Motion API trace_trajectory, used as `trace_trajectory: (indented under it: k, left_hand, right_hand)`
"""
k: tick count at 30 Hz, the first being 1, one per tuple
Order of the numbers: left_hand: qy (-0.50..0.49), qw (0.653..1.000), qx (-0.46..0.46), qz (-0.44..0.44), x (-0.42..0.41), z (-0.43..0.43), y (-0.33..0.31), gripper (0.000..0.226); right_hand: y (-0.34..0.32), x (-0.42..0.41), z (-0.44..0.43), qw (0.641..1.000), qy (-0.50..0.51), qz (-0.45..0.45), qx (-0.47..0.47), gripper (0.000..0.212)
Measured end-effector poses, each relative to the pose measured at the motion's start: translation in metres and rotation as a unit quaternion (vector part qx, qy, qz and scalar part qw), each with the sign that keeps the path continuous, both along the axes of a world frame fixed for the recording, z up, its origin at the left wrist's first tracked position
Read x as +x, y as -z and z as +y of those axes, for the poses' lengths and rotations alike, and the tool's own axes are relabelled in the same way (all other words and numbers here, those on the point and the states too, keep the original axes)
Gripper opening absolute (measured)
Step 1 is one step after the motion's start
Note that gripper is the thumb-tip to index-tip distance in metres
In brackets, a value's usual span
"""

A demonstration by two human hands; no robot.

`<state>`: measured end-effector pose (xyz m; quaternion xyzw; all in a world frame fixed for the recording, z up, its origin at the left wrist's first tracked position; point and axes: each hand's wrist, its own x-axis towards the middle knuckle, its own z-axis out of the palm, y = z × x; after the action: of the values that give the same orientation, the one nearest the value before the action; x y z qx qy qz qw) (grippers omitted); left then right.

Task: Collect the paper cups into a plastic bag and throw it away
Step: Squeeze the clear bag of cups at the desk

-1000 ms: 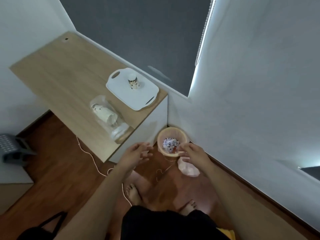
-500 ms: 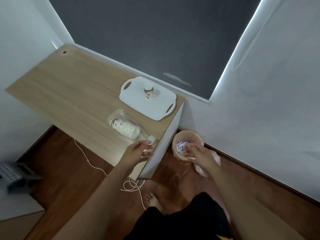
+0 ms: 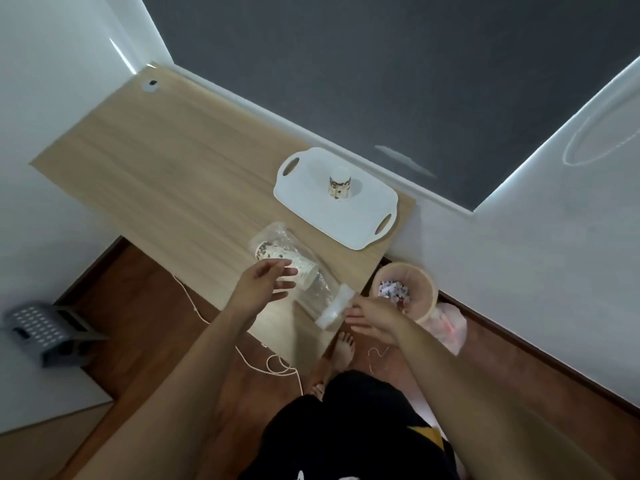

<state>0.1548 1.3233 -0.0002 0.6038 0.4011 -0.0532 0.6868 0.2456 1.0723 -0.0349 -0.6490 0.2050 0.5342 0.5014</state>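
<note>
A clear plastic bag (image 3: 313, 292) lies on the wooden desk (image 3: 166, 161) near its front right corner, with a stack of patterned paper cups (image 3: 287, 259) on its side inside it. One more paper cup (image 3: 340, 186) stands upside down on a white tray (image 3: 304, 199) behind it. My left hand (image 3: 266, 278) hovers open just over the bagged cups. My right hand (image 3: 374, 315) is at the bag's white open end, fingers touching it; whether it grips is unclear.
A round tan waste bin (image 3: 420, 282) with patterned scraps sits on the floor right of the desk, a pink bag (image 3: 450, 323) beside it. A white cord (image 3: 273, 365) trails across the floor. A grey step stool (image 3: 45, 327) is at left. My bare feet are below the desk corner.
My view has shifted back toward the desk. Both hands moved up from near the bin: the left over the bagged cups, the right to the bag's open end.
</note>
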Motion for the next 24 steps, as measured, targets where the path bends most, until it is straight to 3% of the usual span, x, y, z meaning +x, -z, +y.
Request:
trace_trajectory:
  k: [4,6,9,13,18,21,24]
  left_hand:
    - [0.002,1.0,0.023,0.013,0.005,0.018,0.014,0.02]
    - [0.009,0.999,0.049,0.018,0.008,0.026,0.018,0.018]
    - [0.07,0.984,0.164,0.022,0.012,0.037,0.02,0.02]
    - [0.235,0.902,0.362,0.022,0.03,0.065,0.028,0.047]
    - [0.451,0.762,0.454,0.098,0.064,0.101,0.044,0.104]
    - [0.542,0.68,0.473,0.141,0.076,0.124,0.059,0.108]
    - [0.576,0.666,0.455,0.132,0.081,0.143,0.075,0.095]
  right_hand:
    - [0.007,0.023,0.038,0.999,0.039,0.004,-0.018,0.017]
    - [0.005,0.034,0.05,0.998,0.057,0.0,-0.023,0.019]
    - [0.001,0.042,0.061,0.998,0.063,0.001,-0.026,0.026]
    - [0.007,0.044,0.072,0.998,0.061,-0.006,-0.015,0.022]
    - [0.016,0.031,0.084,0.995,0.099,-0.014,-0.02,0.019]
    - [0.01,0.019,0.092,0.993,0.111,-0.026,0.003,0.029]
    - [0.004,0.006,0.109,0.987,0.157,-0.037,0.006,0.028]
